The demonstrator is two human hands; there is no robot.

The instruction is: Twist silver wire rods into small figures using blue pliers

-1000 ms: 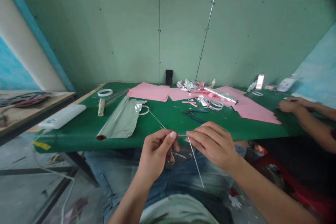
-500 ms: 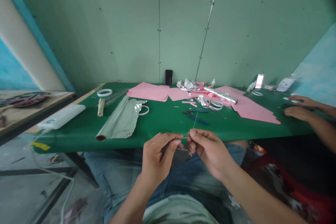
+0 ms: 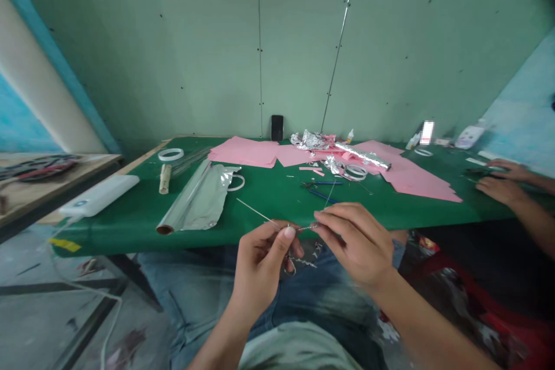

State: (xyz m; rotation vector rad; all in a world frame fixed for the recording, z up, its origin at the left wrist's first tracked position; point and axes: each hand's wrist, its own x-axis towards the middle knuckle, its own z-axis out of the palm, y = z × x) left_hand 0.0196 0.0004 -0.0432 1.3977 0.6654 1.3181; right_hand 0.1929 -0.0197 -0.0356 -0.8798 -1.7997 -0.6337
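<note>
Thin silver wire point(image 3: 255, 211) crosses my feed just above the person's lap, held between both hands and just in front of the bench edge. The left hand point(image 3: 262, 266) has its grip pressed together, thumb and fingers pinching the wire, while the right hand point(image 3: 355, 240) pinches the same wire at a small twisted join point(image 3: 304, 228) with its thumb and fingertips. A second straight wire point(image 3: 330, 195) rises from the right hand's grip toward the bench. Below the hands, a curled wire scrap point(image 3: 291, 267) hangs over the blue denim jeans point(image 3: 329, 295), too blurred for me to read closely.

Beyond them, the green-topped bench point(image 3: 277, 199) carries a silver foil roll point(image 3: 195, 202), blue-handled pliers point(image 3: 321, 183), a white tape ring point(image 3: 170, 154), scattered pink paper sheets point(image 3: 245, 151) and crumpled aluminium foil point(image 3: 307, 140). A black phone point(image 3: 277, 128) stands against the pale green wall point(image 3: 173, 52). At the right side of my view, a co-worker's two hands point(image 3: 498, 188) rest on the bench, well apart from the wire
</note>
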